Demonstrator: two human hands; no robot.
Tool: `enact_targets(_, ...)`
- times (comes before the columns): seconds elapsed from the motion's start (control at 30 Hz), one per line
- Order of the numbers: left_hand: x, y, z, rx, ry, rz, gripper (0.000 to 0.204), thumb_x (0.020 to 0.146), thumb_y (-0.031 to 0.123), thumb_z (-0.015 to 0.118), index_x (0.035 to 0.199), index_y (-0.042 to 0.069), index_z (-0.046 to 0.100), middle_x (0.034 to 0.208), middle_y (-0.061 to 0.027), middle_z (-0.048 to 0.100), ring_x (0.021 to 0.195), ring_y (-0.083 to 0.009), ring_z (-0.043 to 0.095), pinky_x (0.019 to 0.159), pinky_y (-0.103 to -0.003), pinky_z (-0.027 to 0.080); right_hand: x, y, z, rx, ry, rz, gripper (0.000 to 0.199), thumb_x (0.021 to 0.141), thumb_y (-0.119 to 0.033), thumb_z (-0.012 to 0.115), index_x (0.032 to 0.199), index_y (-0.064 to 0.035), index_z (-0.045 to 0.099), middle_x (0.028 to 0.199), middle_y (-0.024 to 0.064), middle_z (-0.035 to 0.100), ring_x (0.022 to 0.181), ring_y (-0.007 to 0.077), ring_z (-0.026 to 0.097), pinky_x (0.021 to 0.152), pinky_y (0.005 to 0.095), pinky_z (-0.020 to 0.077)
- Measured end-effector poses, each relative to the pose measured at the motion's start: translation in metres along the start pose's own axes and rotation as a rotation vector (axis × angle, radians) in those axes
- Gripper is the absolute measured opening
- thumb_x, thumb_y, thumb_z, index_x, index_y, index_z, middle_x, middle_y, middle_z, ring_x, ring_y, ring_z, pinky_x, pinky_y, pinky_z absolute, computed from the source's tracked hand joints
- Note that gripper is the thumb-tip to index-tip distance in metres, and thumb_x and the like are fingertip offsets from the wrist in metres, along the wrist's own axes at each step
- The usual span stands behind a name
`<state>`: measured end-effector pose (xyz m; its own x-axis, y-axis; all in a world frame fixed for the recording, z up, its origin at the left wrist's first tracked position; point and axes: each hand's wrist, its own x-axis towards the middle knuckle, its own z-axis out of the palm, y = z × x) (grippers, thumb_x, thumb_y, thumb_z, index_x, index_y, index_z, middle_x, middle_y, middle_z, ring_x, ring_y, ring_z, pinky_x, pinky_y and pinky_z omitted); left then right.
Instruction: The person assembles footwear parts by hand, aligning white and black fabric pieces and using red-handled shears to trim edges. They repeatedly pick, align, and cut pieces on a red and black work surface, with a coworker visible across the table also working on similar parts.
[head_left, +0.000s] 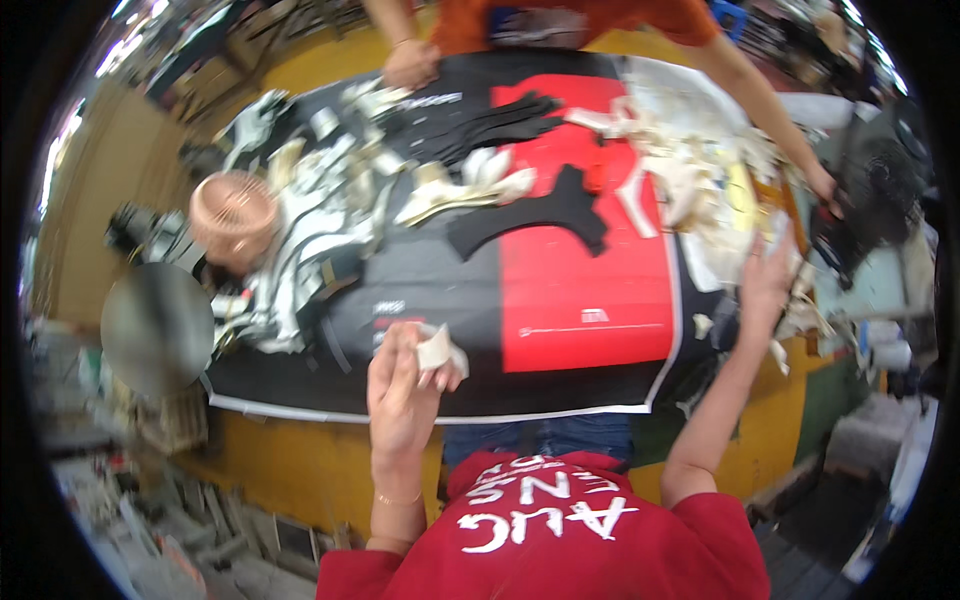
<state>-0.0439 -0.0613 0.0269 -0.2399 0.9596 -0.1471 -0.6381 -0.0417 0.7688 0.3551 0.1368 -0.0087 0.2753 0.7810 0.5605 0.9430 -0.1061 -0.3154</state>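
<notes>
Near the front edge of the table, my left hand (400, 375) is closed on a small folded cream fabric piece (437, 350). My right hand (768, 275) reaches out to the right end of the table, its fingers stretched over the edge of a pile of cream fabric pieces (690, 180). Motion blurs its fingertips, and I make out nothing held in them. Between my hands and the far side lie a black curved fabric piece (540, 218) with flared ends, and a cream fabric piece (465, 190).
A black-and-red printed sheet (590, 320) covers the table. White and grey fabric strips (310, 220) heap up at the left beside a pink fan (235, 215). Black fabric pieces (500, 125) lie farther back. Across the table, a person in orange (560, 25) rests one hand (411, 65) on the edge.
</notes>
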Motion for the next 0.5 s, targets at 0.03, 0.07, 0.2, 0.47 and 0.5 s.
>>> enact_targets(0.03,-0.001,-0.002,0.01,-0.025,-0.019,-0.047,0.018,0.104,0.026,0.051,0.103,0.008,0.05,0.075,0.0002,0.044,0.071,-0.0128,0.047,0.065,-0.03,0.039,-0.004,-0.002,-0.005,-0.027,-0.038,0.074,0.046,0.099,-0.028,0.056,0.133,0.003,0.053,0.133,0.0299,0.053,0.12,0.0437,0.054,0.102,0.0449,0.0424)
enact_targets(0.07,0.002,-0.005,0.017,-0.014,-0.129,-0.039,0.018,0.104,0.026,0.052,0.102,0.008,0.05,0.075,-0.0001,0.043,0.069,-0.0127,0.046,0.062,-0.029,0.037,-0.003,-0.002,-0.012,-0.03,-0.116,0.14,0.04,0.099,-0.026,0.056,0.128,0.0023,0.057,0.13,0.0299,0.055,0.116,0.0442,0.055,0.098,0.0459,0.0441)
enact_targets(0.2,0.008,-0.014,0.041,0.049,-0.242,-0.133,0.018,0.106,0.023,0.049,0.101,0.005,0.049,0.073,-0.0003,0.044,0.066,-0.0115,0.045,0.061,-0.028,0.038,0.001,-0.017,-0.026,0.025,-0.112,0.178,0.025,0.096,-0.014,0.057,0.114,0.0,0.065,0.119,0.0258,0.058,0.104,0.0417,0.058,0.088,0.0454,0.0473)
enact_targets(0.47,0.011,-0.011,0.069,-0.02,-0.341,-0.116,0.019,0.105,0.025,0.049,0.1,0.007,0.048,0.071,0.0015,0.042,0.063,-0.0095,0.042,0.059,-0.028,0.036,-0.057,-0.086,-0.046,0.777,-0.304,-0.087,0.031,0.09,-0.007,0.058,0.121,-0.0026,0.061,0.119,0.015,0.058,0.116,0.0286,0.054,0.096,0.0394,0.044)
enact_targets(0.5,0.012,-0.009,0.069,-0.085,-0.352,-0.128,0.02,0.105,0.025,0.048,0.099,0.005,0.049,0.071,0.0009,0.042,0.064,-0.0099,0.044,0.06,-0.028,0.037,-0.073,-0.098,-0.047,1.071,-0.525,0.008,0.038,0.098,-0.02,0.059,0.132,-0.003,0.055,0.122,0.0136,0.059,0.118,0.0262,0.054,0.099,0.0395,0.0422)
